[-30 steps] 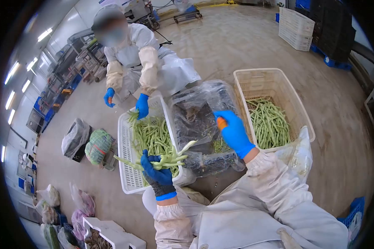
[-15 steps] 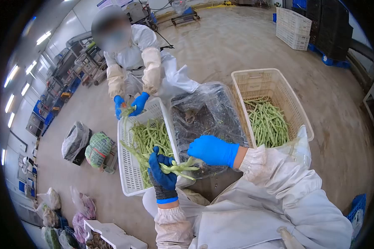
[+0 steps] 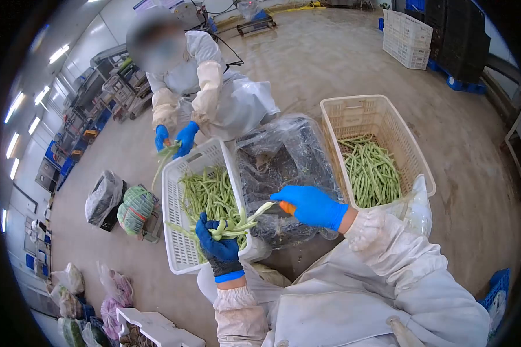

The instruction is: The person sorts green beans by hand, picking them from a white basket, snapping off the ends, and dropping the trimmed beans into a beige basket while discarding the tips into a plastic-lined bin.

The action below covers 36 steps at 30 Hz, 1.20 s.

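Observation:
My left hand (image 3: 219, 246), in a dark blue coated glove, is closed round a small bunch of green beans (image 3: 233, 229) above the near end of the white crate (image 3: 182, 254). One bean sticks out to the right, its tip close to my right hand (image 3: 315, 207). That hand wears a bright blue glove, and its fingers are curled together. A small orange piece (image 3: 286, 207) shows at its thumb side; I cannot tell what kind of thing it is. More green beans (image 3: 208, 191) lie loose in the white crate, under and beyond my left hand.
Between the crates sits a dark container (image 3: 283, 156) covered in clear plastic. A cream crate (image 3: 408, 136) at the right holds green beans. Opposite, a co-worker (image 3: 197, 87) in blue gloves holds beans over the white crate's far end. Bagged produce (image 3: 136, 211) stands on the left floor.
My right hand has shifted slightly right and turned, showing the orange piece. My left hand has moved a little left with the beans. The co-worker's hands have moved slightly left.

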Available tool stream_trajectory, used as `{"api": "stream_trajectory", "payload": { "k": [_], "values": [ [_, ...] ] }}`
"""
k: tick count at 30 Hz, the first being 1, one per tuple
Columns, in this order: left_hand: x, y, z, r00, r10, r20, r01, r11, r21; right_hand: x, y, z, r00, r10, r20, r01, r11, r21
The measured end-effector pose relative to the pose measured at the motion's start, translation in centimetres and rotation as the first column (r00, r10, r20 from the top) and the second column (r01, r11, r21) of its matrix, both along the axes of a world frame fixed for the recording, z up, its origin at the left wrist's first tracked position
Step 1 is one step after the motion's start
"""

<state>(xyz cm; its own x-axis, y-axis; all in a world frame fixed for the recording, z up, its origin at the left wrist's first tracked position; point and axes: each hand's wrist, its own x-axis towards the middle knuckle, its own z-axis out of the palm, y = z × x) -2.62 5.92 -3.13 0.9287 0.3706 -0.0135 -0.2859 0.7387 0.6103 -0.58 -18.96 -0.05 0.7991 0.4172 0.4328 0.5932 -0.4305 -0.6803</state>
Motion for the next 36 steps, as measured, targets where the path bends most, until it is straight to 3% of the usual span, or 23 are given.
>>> {"api": "stream_trajectory", "payload": {
  "k": [1, 3, 5, 7, 10, 11, 12, 14, 15, 16, 17, 19, 20, 22, 23, 24, 25, 26, 28, 30, 31, 34, 36],
  "values": [
    [-0.1, -0.3, 0.4, 1.000, 0.000, -0.002, 0.000, 1.000, 0.002, -0.2, 0.3, 0.2, 1.000, 0.019, 0.015, -0.016, 0.992, -0.128],
    [-0.3, -1.2, 1.2, 0.989, 0.081, -0.125, -0.090, 0.994, -0.062, -0.1, 0.6, -0.2, 0.997, 0.016, 0.074, -0.003, 0.984, -0.180],
    [-0.3, -1.0, 0.8, 0.992, 0.073, -0.105, -0.076, 0.996, -0.035, -0.1, 1.0, -0.5, 0.991, 0.030, 0.129, 0.001, 0.973, -0.230],
    [-0.6, -0.9, 0.7, 0.993, 0.071, -0.094, -0.069, 0.997, 0.024, -0.2, 1.3, -0.7, 0.948, 0.020, 0.318, 0.111, 0.915, -0.388],
    [-0.8, -1.5, 1.1, 0.975, 0.140, -0.175, -0.131, 0.989, 0.063, -0.4, 1.7, -1.1, 0.949, 0.037, 0.314, 0.147, 0.828, -0.541],
    [-1.1, -1.6, 0.7, 0.972, 0.182, -0.149, -0.143, 0.960, 0.241, -0.4, 1.6, -1.5, 0.949, 0.037, 0.313, 0.147, 0.828, -0.542],
    [-1.0, -1.2, 0.2, 0.972, 0.180, -0.149, -0.141, 0.961, 0.240, -0.3, 1.5, -2.1, 0.973, -0.057, 0.225, 0.147, 0.901, -0.409],
    [-0.5, -0.1, -0.6, 0.993, 0.019, -0.118, -0.025, 0.998, -0.053, 0.3, 0.8, -3.1, 0.983, -0.135, 0.124, 0.164, 0.949, -0.268],
    [-0.4, 0.3, -0.8, 0.993, 0.024, -0.119, -0.031, 0.998, -0.055, 0.8, 0.0, -3.4, 0.969, -0.090, -0.230, 0.148, 0.957, 0.249],
    [-0.5, 0.8, -0.7, 0.991, -0.022, -0.131, 0.007, 0.994, -0.112, 1.4, -0.7, -3.7, 0.860, 0.141, -0.490, 0.269, 0.690, 0.672],
    [-0.7, 1.4, -0.7, 0.988, -0.063, -0.141, 0.040, 0.985, -0.166, 1.9, -1.6, -4.2, 0.857, 0.158, -0.490, 0.257, 0.693, 0.674],
    [-1.1, 1.7, -0.8, 0.991, -0.100, -0.094, 0.079, 0.975, -0.206, 2.2, -2.7, -4.1, 0.949, -0.197, -0.248, 0.285, 0.872, 0.398],
    [-0.8, 1.7, -0.8, 0.987, -0.153, -0.040, 0.139, 0.958, -0.252, 1.6, -2.0, -3.8, 0.949, -0.197, -0.248, 0.286, 0.868, 0.405],
    [-0.4, 1.8, -2.0, 0.973, -0.224, 0.048, 0.228, 0.929, -0.293, -2.0, 0.3, 1.5, 0.932, 0.106, -0.347, 0.103, 0.840, 0.533],
    [-0.3, 1.2, -2.1, 0.939, -0.318, 0.129, 0.343, 0.887, -0.311, -2.7, 0.3, 3.3, 0.879, 0.244, -0.410, -0.031, 0.887, 0.461],
    [-0.3, 0.6, -2.1, 0.891, -0.402, 0.212, 0.452, 0.834, -0.317, -2.6, 0.4, 2.9, 0.880, 0.240, -0.411, -0.028, 0.888, 0.459],
    [-0.7, -0.6, -1.4, 0.939, -0.312, 0.142, 0.340, 0.903, -0.263, -2.4, 0.8, 2.1, 0.934, 0.181, -0.307, -0.089, 0.953, 0.291],
    [-0.6, -0.5, -1.8, 0.913, -0.336, 0.230, 0.405, 0.805, -0.433, -2.3, 1.3, 1.7, 0.972, 0.144, -0.183, -0.125, 0.986, 0.111],
    [-1.4, -1.3, 0.0, 0.893, -0.348, 0.286, 0.450, 0.711, -0.540, -2.9, 1.4, 1.2, 0.966, 0.138, -0.220, -0.089, 0.972, 0.218],
    [-1.9, -1.8, 0.8, 0.907, -0.309, 0.287, 0.410, 0.803, -0.432, -3.7, 1.4, -0.2, 0.787, 0.263, -0.558, 0.110, 0.830, 0.547],
    [-2.2, -2.3, 1.3, 0.913, -0.290, 0.285, 0.388, 0.832, -0.397, -4.4, 1.6, -1.0, 0.746, 0.296, -0.596, 0.205, 0.750, 0.629],
    [-2.3, -3.2, 2.2, 0.934, -0.229, 0.275, 0.325, 0.862, -0.389, -6.2, 1.6, -3.1, 0.648, 0.348, -0.677, 0.332, 0.672, 0.662],
    [-2.0, -2.8, 1.9, 0.948, -0.184, 0.260, 0.281, 0.865, -0.415, -6.6, 0.8, -3.7, 0.680, 0.331, -0.654, 0.283, 0.705, 0.651]
  ]
}}
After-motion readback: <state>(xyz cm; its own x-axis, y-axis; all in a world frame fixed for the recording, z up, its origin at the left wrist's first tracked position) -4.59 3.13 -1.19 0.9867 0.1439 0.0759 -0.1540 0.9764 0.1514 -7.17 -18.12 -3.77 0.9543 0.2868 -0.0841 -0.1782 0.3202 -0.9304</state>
